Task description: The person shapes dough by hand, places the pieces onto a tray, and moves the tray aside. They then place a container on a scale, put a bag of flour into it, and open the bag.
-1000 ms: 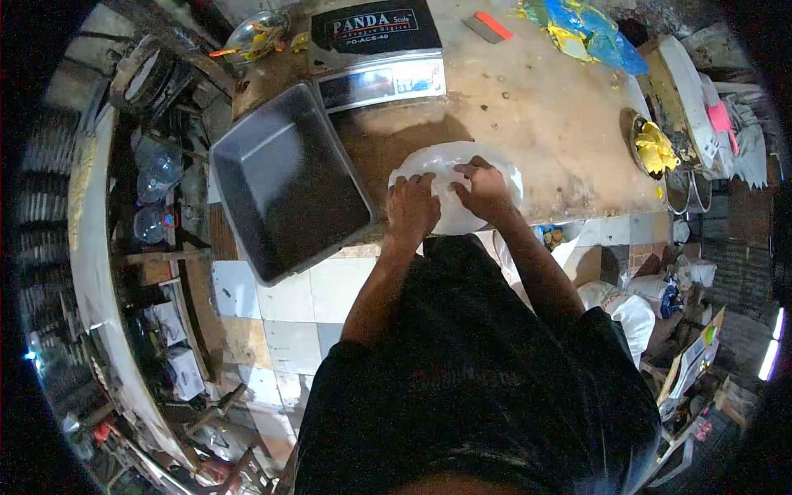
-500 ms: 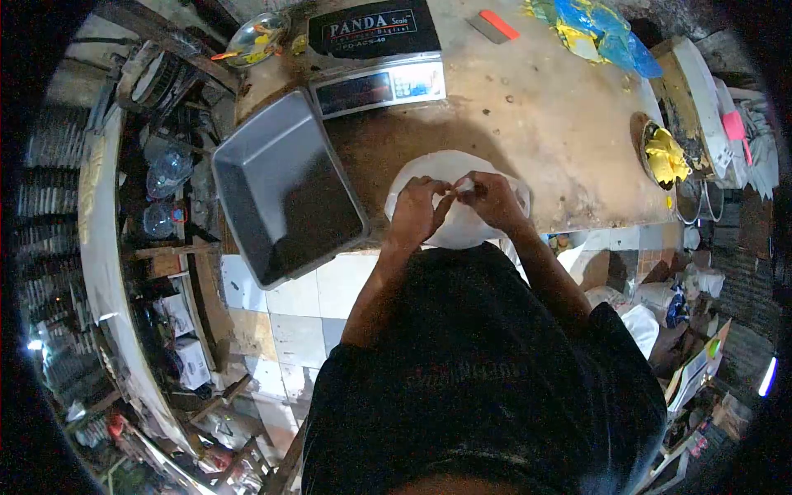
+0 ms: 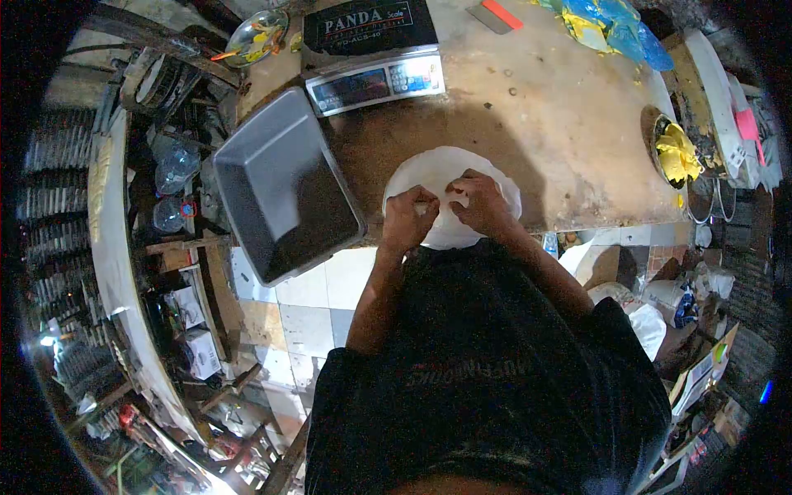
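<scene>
A round, full-looking white plastic bag rests at the near edge of the wooden table, close against my body. What it contains cannot be seen. My left hand is closed in a pinch on thin white material at the bag's top. Just to its right, my right hand pinches the same white material, with a small gap between the two hands. Left of the bag stands a deep grey plastic tub, and nothing shows inside it.
Behind the tub sits a digital scale. A scraper with a red handle lies at the far side. Blue and yellow plastic and a bowl with yellow material are to the right. A clear bowl stands far left.
My hands have drawn apart at the bag's top, the left going left and slightly down. The twisted white piece between them is no longer bunched together. The view has shifted slightly.
</scene>
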Motion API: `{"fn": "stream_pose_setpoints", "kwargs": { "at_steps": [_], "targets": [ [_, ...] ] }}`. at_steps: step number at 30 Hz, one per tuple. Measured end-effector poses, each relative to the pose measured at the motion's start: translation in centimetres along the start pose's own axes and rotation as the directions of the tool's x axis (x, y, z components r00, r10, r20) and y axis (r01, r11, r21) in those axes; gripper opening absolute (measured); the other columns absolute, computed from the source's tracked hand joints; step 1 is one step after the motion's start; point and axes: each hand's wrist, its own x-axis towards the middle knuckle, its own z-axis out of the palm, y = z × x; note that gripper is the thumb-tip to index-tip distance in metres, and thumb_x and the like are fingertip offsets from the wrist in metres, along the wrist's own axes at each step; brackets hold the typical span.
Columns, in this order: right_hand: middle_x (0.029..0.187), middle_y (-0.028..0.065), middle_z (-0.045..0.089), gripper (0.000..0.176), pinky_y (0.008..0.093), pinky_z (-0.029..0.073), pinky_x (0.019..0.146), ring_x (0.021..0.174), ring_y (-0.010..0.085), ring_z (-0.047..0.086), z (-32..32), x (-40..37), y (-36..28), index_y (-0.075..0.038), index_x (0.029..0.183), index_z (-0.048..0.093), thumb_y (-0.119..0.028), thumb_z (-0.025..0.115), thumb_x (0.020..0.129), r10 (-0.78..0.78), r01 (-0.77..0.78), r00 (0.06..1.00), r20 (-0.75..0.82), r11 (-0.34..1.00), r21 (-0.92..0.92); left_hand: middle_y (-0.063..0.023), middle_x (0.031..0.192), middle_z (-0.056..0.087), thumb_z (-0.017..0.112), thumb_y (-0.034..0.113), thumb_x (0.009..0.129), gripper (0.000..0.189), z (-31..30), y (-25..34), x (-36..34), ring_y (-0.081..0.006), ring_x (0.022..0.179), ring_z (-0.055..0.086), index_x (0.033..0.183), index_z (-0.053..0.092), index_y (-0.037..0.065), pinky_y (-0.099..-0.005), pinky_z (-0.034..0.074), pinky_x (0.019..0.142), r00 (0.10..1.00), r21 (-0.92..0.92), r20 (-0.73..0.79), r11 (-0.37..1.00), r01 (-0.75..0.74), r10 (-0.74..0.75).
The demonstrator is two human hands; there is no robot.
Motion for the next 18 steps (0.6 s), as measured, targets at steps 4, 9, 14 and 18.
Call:
{"fn": "stream_pose_setpoints", "kwargs": {
  "at_steps": [4,9,14,18],
  "targets": [
    [0.094,0.0187,0.061,0.016,0.0454,0.048,0.084,0.094,0.0363,0.058,0.4,0.1,0.1,-0.004,0.089,0.067,-0.007,0.066,0.074,-0.129,0.126,0.992,-0.007,0.98,-0.152,-0.0163,0.089,0.068,0.066,0.011,0.078,0.015,-0.1,-0.2,-0.2,-0.0337,0.084,0.067,0.09,0.065,0.002,-0.0418,0.052,0.076,0.997,0.003,-0.008,0.997,-0.077,0.077],
    [0.091,0.0186,0.061,0.016,0.0451,0.049,0.079,0.09,0.0368,0.059,0.4,-0.4,-0.1,0.001,0.089,0.065,-0.006,0.066,0.075,-0.109,0.109,0.988,-0.109,0.994,-0.004,-0.014,0.081,0.065,0.069,0.016,0.077,0.019,-1.0,3.5,-0.7,-0.0338,0.08,0.065,0.092,0.065,0.004,-0.0426,0.051,0.072,0.927,0.377,-0.228,0.905,-0.198,0.298],
    [0.084,0.0146,0.065,0.012,0.0392,0.051,0.072,0.077,0.0321,0.064,0.6,-1.2,-0.6,-0.001,0.086,0.066,-0.002,0.067,0.074,-0.084,0.115,0.98,-0.179,0.979,0.171,-0.0147,0.081,0.066,0.067,0.022,0.082,0.018,0.0,4.5,-1.7,-0.0335,0.076,0.065,0.089,0.068,0.005,-0.0431,0.051,0.067,0.992,0.357,-0.118,0.934,0.01,0.035],
    [0.087,0.0139,0.067,0.014,0.0385,0.05,0.072,0.075,0.0309,0.064,0.2,-1.4,-1.0,-0.003,0.089,0.068,-0.01,0.066,0.078,-0.015,0.033,0.99,-0.138,0.991,0.127,-0.0164,0.082,0.068,0.064,0.026,0.086,0.022,1.2,2.6,-1.3,-0.0351,0.075,0.066,0.089,0.07,0.005,-0.045,0.051,0.068,0.983,0.276,-0.161,0.953,0.128,-0.086]
  ]
}}
